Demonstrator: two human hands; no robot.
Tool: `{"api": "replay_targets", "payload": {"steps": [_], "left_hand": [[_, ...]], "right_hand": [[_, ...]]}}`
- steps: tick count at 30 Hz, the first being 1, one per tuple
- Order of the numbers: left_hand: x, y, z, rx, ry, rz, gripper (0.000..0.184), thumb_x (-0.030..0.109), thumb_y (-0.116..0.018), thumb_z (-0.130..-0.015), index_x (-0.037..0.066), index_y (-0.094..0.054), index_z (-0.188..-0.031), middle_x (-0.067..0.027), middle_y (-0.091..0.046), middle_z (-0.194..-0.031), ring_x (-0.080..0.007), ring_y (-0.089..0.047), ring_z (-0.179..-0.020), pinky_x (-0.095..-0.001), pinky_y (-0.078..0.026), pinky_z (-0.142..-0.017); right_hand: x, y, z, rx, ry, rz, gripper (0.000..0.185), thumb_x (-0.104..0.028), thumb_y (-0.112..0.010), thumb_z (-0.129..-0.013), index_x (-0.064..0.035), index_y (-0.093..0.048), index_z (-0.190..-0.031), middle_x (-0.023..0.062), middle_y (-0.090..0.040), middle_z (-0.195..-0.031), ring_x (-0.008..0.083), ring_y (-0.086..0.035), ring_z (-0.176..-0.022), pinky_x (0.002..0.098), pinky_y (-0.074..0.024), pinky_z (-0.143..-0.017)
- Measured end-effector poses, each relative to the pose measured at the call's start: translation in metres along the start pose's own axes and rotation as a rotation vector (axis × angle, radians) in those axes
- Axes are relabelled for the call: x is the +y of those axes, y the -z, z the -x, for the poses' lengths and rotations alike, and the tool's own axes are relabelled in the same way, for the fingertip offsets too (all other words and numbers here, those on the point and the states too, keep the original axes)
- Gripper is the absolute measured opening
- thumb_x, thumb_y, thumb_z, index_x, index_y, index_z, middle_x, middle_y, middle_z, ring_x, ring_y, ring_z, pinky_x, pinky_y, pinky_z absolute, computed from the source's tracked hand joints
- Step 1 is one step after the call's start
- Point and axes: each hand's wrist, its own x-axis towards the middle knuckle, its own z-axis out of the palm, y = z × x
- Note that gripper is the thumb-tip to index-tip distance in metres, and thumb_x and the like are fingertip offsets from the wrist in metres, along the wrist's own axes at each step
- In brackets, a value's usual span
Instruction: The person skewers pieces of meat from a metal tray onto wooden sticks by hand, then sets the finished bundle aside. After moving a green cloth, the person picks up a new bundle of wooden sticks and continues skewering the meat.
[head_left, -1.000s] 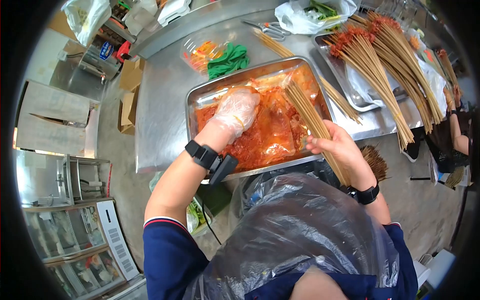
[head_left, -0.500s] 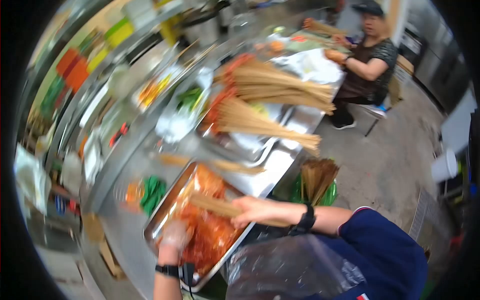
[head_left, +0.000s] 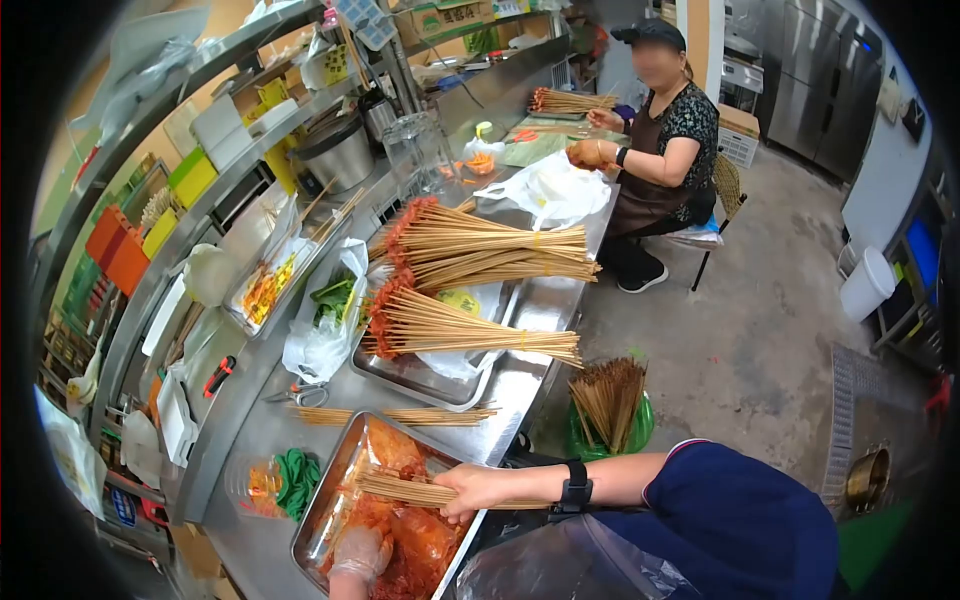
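A metal tray (head_left: 322, 510) holds red, sauce-coated food (head_left: 415, 540). My left hand (head_left: 360, 553), in a clear plastic glove, rests in the food at the tray's near left; its fingertips are hidden. Bare, my right hand (head_left: 470, 490) is closed around a bundle of wooden skewers (head_left: 400, 487) that lies over the tray, tips at the food. Loose skewers (head_left: 430, 416) lie just beyond the tray. Left of it are a green cloth (head_left: 297, 482) and a clear container with orange bits (head_left: 262, 487).
Bundles of skewers with red tips (head_left: 470, 325) lie on a second tray (head_left: 450, 392). Scissors (head_left: 300, 394) and a white bag (head_left: 318, 345) are nearby. A seated co-worker (head_left: 665, 140) works at the far end. A green bag of skewers (head_left: 612, 405) stands on the floor.
The view has swung to the right, bringing the co-worker and the far table into sight. My right hand still holds the skewers over the tray; my left hand remains in the food.
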Motion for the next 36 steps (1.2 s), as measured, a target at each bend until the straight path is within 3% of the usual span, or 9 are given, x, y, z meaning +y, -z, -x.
{"api": "replay_targets", "payload": {"steps": [22, 25, 26, 27, 28, 29, 30, 32, 36], "left_hand": [[0.04, -0.033, 0.068, 0.697, 0.161, 0.44, 0.031, 0.015, -0.058, -0.074, 0.008, -0.064, -0.104, -0.0181, -0.063, -0.087, -0.0358, -0.058, -0.082, -0.0435, -0.046, -0.074], [0.04, -0.047, 0.094, 0.667, 0.318, 0.754, 0.03, 0.004, -0.059, -0.071, 0.005, -0.063, -0.1, -0.0145, -0.063, -0.093, -0.0325, -0.058, -0.089, -0.0404, -0.047, -0.079], [0.041, -0.062, 0.106, 0.855, 0.177, 0.267, 0.026, 0.004, -0.059, -0.073, 0.005, -0.062, -0.098, -0.0132, -0.06, -0.103, -0.0322, -0.055, -0.096, -0.0413, -0.046, -0.081], [0.043, -0.074, 0.117, 0.788, 0.283, 0.306, 0.024, 0.006, -0.06, -0.074, 0.006, -0.061, -0.097, -0.0123, -0.056, -0.112, -0.0325, -0.052, -0.103, -0.0433, -0.045, -0.081], [0.04, -0.062, 0.113, 0.853, 0.224, 0.243, 0.023, 0.005, -0.059, -0.075, 0.005, -0.063, -0.098, -0.0133, -0.06, -0.102, -0.031, -0.056, -0.094, -0.0405, -0.045, -0.077], [0.053, -0.035, 0.104, 0.797, 0.519, 0.791, 0.023, 0.005, -0.057, -0.078, 0.003, -0.064, -0.1, -0.0146, -0.062, -0.088, -0.0296, -0.058, -0.081, -0.0371, -0.045, -0.071], [0.049, -0.04, 0.103, 0.886, 0.466, 0.649, 0.024, 0.006, -0.053, -0.082, 0.001, -0.064, -0.102, -0.0128, -0.062, -0.083, -0.0187, -0.057, -0.069, -0.0286, -0.045, -0.063], [0.055, -0.037, 0.106, 0.83, 0.566, 0.953, 0.022, 0.005, -0.055, -0.08, 0.0, -0.064, -0.1, -0.0119, -0.063, -0.085, -0.0175, -0.058, -0.071, -0.0268, -0.045, -0.065], [0.055, -0.043, 0.1, 0.845, 0.523, 0.78, 0.021, 0.003, -0.056, -0.078, 0.0, -0.065, -0.096, -0.0125, -0.064, -0.084, -0.0215, -0.059, -0.073, -0.0288, -0.046, -0.067]], "right_hand": [[0.004, -0.001, -0.012, -0.153, -0.228, -0.534, 0.031, -0.017, -0.058, -0.087, 0.0006, -0.05, -0.111, 0.0111, -0.062, -0.099, 0.0176, -0.063, -0.087, 0.029, -0.0547, -0.071], [-0.005, 0.001, -0.011, -0.285, 0.008, -0.507, 0.034, -0.019, -0.058, -0.084, -0.0005, -0.051, -0.113, 0.0106, -0.064, -0.097, 0.0183, -0.062, -0.087, 0.0327, -0.0517, -0.08], [-0.016, 0.005, 0.005, -0.246, 0.112, -0.449, 0.034, -0.018, -0.057, -0.083, 0.0, -0.051, -0.112, 0.0099, -0.064, -0.096, 0.017, -0.062, -0.087, 0.0315, -0.0499, -0.083], [-0.029, 0.0, 0.01, -0.218, 0.029, -0.429, 0.04, -0.015, -0.059, -0.081, 0.0016, -0.049, -0.116, 0.0116, -0.063, -0.097, 0.0183, -0.061, -0.091, 0.0306, -0.0489, -0.085], [-0.013, 0.0, 0.001, -0.203, -0.088, -0.556, 0.048, -0.012, -0.059, -0.08, 0.003, -0.044, -0.123, 0.0139, -0.062, -0.099, 0.0213, -0.061, -0.096, 0.0333, -0.0488, -0.088], [-0.006, 0.002, -0.006, -0.221, -0.065, -0.553, 0.05, -0.011, -0.058, -0.08, 0.0035, -0.042, -0.125, 0.0145, -0.061, -0.1, 0.0228, -0.061, -0.097, 0.0345, -0.0485, -0.089], [-0.002, 0.002, -0.007, -0.218, -0.034, -0.558, 0.053, -0.01, -0.058, -0.08, 0.004, -0.04, -0.127, 0.0151, -0.061, -0.101, 0.0244, -0.06, -0.099, 0.0358, -0.0483, -0.09], [-0.003, 0.005, -0.005, -0.203, -0.039, -0.511, 0.05, -0.01, -0.057, -0.08, 0.005, -0.041, -0.125, 0.0142, -0.06, -0.1, 0.0244, -0.06, -0.099, 0.0371, -0.0481, -0.091], [-0.002, 0.003, -0.006, -0.206, -0.028, -0.392, 0.043, -0.012, -0.056, -0.08, 0.0049, -0.045, -0.118, 0.0098, -0.061, -0.092, 0.0184, -0.062, -0.091, 0.0351, -0.0482, -0.09]]}}
